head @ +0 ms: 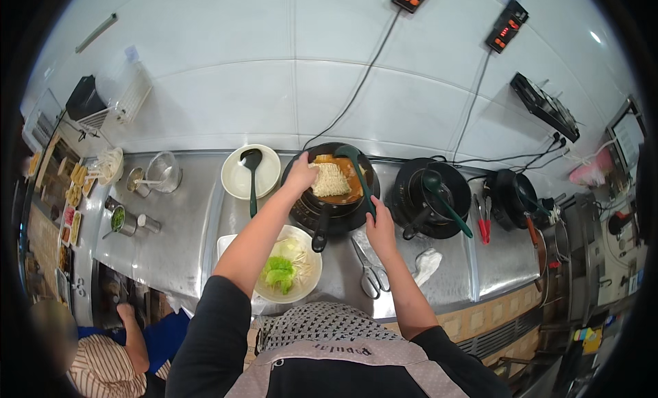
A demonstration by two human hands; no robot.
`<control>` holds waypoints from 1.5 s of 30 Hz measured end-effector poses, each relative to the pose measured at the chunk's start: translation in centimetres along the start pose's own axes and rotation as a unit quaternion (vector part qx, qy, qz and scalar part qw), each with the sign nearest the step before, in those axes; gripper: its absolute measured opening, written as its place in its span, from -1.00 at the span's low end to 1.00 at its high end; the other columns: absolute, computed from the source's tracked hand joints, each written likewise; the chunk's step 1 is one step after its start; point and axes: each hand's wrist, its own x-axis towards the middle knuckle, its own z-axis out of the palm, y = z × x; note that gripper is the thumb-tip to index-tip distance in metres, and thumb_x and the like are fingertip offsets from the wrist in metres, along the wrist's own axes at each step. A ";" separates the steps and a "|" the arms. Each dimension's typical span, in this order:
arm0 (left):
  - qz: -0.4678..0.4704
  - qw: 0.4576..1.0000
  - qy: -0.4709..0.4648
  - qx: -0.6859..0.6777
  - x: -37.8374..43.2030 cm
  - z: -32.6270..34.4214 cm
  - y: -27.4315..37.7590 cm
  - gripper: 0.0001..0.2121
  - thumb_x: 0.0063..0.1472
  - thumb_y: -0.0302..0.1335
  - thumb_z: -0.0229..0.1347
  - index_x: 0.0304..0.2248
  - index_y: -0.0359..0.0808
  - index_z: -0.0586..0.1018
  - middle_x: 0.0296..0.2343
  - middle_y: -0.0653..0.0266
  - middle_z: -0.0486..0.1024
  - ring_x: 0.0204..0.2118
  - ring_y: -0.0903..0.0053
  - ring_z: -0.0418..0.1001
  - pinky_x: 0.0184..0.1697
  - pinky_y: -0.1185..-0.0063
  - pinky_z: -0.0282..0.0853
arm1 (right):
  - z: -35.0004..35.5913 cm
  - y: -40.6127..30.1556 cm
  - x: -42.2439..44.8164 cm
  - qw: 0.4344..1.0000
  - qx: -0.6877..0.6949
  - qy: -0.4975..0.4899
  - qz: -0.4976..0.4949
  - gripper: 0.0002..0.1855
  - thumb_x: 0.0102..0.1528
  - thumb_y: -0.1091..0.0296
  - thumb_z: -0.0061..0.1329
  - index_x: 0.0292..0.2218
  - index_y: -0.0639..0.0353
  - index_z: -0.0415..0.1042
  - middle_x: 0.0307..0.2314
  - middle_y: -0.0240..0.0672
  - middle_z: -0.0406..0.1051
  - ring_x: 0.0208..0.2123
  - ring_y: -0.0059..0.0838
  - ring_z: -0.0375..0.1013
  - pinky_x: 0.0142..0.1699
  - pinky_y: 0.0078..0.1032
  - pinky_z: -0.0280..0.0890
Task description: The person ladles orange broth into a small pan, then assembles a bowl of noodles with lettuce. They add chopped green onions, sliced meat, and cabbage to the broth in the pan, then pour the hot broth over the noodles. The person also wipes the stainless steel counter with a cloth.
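Observation:
My left hand (301,175) grips the left edge of a block of dried instant noodles (330,180) over a black pan (323,213) of orange-brown soup (354,185). My right hand (380,224) holds the handle of a dark green ladle (358,168), its head at the pan's upper right. The pan sits on a round black cooker (303,218). Left of it, a cream bowl (231,179) holds a black ladle (252,167). Nearer me, under my left forearm, a bowl (314,274) contains lettuce (279,270) and bean sprouts (303,267).
Scissors (371,274) and a white cloth (427,264) lie on the steel counter (339,274). To the right are a second pot (437,213) with a green ladle, red-handled tongs (483,223) and another pan (514,208). Containers stand at left; a co-worker (110,362) is at lower left.

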 end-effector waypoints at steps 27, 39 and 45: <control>-0.288 0.748 0.099 -0.589 -1.4 -12.5 -23.9 -0.39 -0.27 -0.64 -0.19 -0.08 -0.18 0.10 -0.25 0.03 0.27 -0.33 0.13 0.39 -0.41 0.25 0.45 | 25.5 -14.7 8.9 0.720 -0.232 -0.533 -0.378 -0.67 -0.03 0.30 -0.08 -0.17 0.00 0.26 -0.49 -0.20 0.40 -0.48 -0.21 0.43 -0.43 -0.38 0.32; -0.243 0.820 -0.012 -0.518 -2.5 -17.1 -11.3 -0.28 -0.22 -0.59 -0.15 0.03 -0.14 -0.07 -0.18 -0.01 0.30 -0.27 0.15 0.44 -0.41 0.31 0.51 | 9.6 -16.7 14.0 0.949 0.174 -0.233 -0.125 -0.84 -0.04 0.37 -0.01 -0.41 0.27 0.42 -0.50 -0.27 0.44 -0.45 -0.47 0.42 -0.29 -0.61 0.27; -0.249 0.823 -0.052 -0.508 -3.8 -16.6 -3.7 -0.38 -0.24 -0.60 -0.14 -0.03 -0.33 0.14 -0.18 -0.05 0.31 -0.24 0.09 0.42 -0.32 0.23 0.47 | -0.6 -16.9 14.9 0.924 -0.054 -0.208 -0.318 -0.78 -0.11 0.47 -0.03 -0.33 0.13 0.40 -0.49 -0.26 0.36 -0.43 -0.23 0.37 -0.35 -0.45 0.28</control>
